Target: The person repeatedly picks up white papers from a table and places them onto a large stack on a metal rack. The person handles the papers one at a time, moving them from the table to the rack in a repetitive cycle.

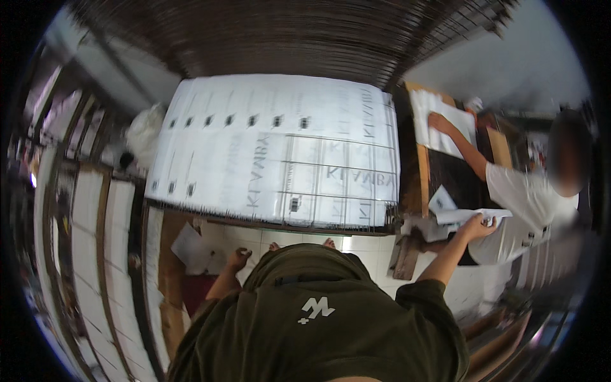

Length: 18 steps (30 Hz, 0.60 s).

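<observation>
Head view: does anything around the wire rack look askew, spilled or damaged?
A loose white piece shows slanted just below the near-left edge of the wire rack, out of line with it. No spill shows; the sheet in the right hand has no clear damage.

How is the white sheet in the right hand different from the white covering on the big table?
The white sheet is much smaller than the white covering. The white sheet is held in the right hand, while the white covering lies spread out on the big table. The white covering shows rows of dark marks; on the white sheet I can't make any out. Both are white.
</observation>
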### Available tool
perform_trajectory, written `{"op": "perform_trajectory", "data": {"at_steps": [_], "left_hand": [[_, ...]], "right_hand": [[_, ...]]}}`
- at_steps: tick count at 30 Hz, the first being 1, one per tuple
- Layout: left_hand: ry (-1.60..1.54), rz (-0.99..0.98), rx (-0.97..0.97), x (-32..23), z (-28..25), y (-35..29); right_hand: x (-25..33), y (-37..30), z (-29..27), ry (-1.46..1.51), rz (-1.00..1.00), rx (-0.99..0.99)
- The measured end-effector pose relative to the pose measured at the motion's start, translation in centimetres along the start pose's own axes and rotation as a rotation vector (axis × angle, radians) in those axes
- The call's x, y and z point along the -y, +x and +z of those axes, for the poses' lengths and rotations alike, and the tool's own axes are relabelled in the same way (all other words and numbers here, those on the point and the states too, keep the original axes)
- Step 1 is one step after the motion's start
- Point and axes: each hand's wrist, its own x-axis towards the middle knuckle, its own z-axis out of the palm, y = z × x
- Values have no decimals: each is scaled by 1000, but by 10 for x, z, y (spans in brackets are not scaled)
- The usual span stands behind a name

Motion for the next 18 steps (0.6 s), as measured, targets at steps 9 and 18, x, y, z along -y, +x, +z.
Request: {"op": "perform_trajectory", "data": {"at_steps": [9, 18], "left_hand": [[-170, -35, -50, 88, -14, 9], [-120, -189, -5, 166, -36, -18]], "right_hand": [[211, -104, 87, 148, 55, 1307], [365, -322, 104, 227, -27, 1959]]}}
